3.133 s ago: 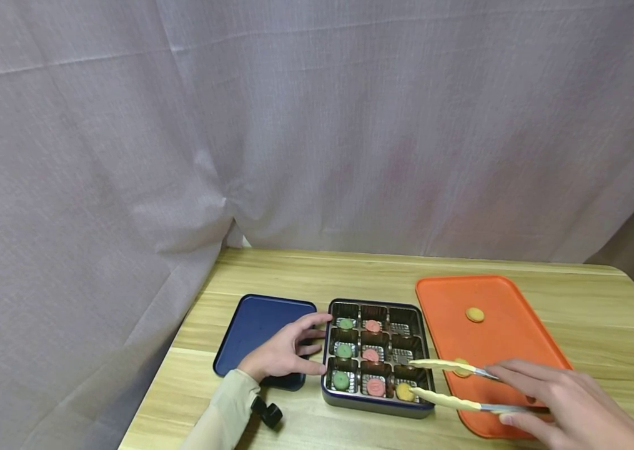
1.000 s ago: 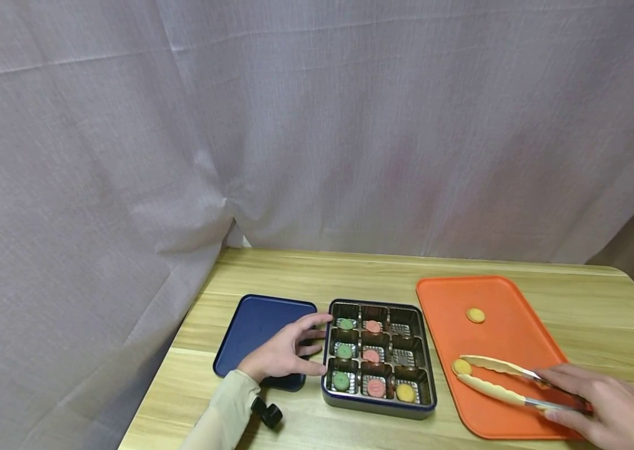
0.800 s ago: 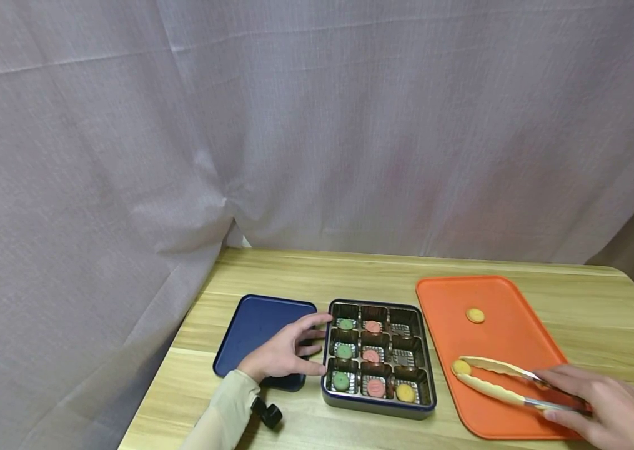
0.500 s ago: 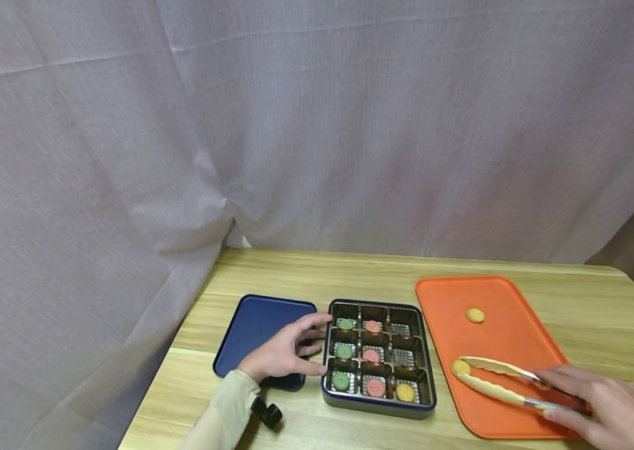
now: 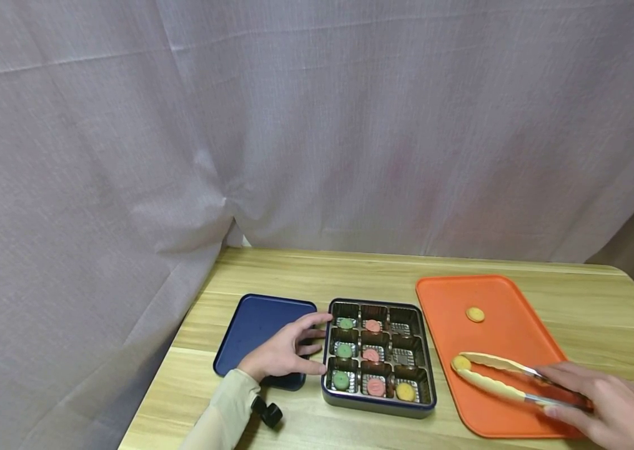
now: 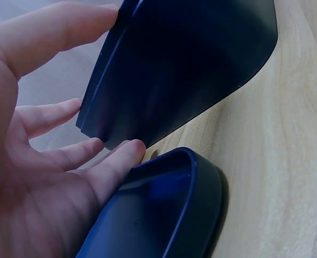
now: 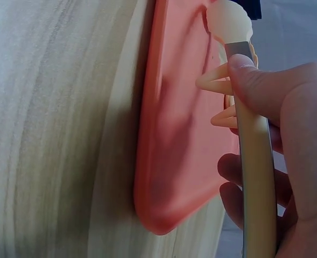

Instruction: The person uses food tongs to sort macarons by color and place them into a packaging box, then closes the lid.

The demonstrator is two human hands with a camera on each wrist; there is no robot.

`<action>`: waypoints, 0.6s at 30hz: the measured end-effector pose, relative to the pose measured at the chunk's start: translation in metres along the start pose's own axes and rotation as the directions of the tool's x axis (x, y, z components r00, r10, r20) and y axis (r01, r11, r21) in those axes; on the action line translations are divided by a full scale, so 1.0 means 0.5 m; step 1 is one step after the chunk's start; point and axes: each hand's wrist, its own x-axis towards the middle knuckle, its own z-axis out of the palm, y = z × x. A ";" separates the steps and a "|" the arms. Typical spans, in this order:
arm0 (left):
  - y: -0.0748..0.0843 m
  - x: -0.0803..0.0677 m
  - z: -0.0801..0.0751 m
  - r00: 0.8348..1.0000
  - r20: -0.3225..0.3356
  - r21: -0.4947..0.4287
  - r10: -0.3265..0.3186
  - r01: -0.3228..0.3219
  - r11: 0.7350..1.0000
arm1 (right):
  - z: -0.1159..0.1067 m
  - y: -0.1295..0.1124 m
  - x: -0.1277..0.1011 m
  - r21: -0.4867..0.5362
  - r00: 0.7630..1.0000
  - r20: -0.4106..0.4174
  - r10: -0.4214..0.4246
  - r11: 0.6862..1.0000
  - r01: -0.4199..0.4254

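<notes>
A dark blue box (image 5: 377, 407) with nine foil-lined cells holds green, pink and one yellow cookie (image 5: 405, 392). My left hand (image 5: 301, 347) lies open on the blue lid (image 5: 257, 322), fingertips against the box's left wall (image 6: 185, 70). My right hand (image 5: 603, 406) grips cream tongs (image 5: 496, 378) over the orange tray (image 5: 496, 294). The tong tips sit either side of a yellow cookie (image 5: 461, 362) on the tray. Another yellow cookie (image 5: 475, 314) lies farther back. In the right wrist view my fingers (image 7: 298, 134) wrap the tongs' metal handle (image 7: 252, 177).
A wooden table (image 5: 305, 275) carries everything, with a grey curtain (image 5: 317, 125) hanging behind it and down the left side. A small black object (image 5: 268, 412) lies by my left sleeve near the front edge. The tray's near corner (image 7: 158, 215) lies close to the table's front.
Three seconds ago the tongs were over the box's front right cell. They have moved right onto the tray, around a yellow cookie. The left hand has stayed put.
</notes>
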 end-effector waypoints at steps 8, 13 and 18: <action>-0.001 0.000 0.000 1.000 0.001 -0.003 0.001 -0.001 1.000 | -0.004 -0.002 -0.005 0.023 0.975 -0.202 -0.090 0.995 0.096; 0.000 0.000 0.000 1.000 0.002 0.000 -0.001 0.001 1.000 | -0.012 -0.003 -0.003 0.050 0.960 -0.259 -0.109 0.991 0.126; 0.002 0.000 0.000 1.000 0.002 -0.002 -0.002 0.002 1.000 | -0.020 -0.008 -0.001 0.072 0.944 -0.302 -0.130 0.985 0.158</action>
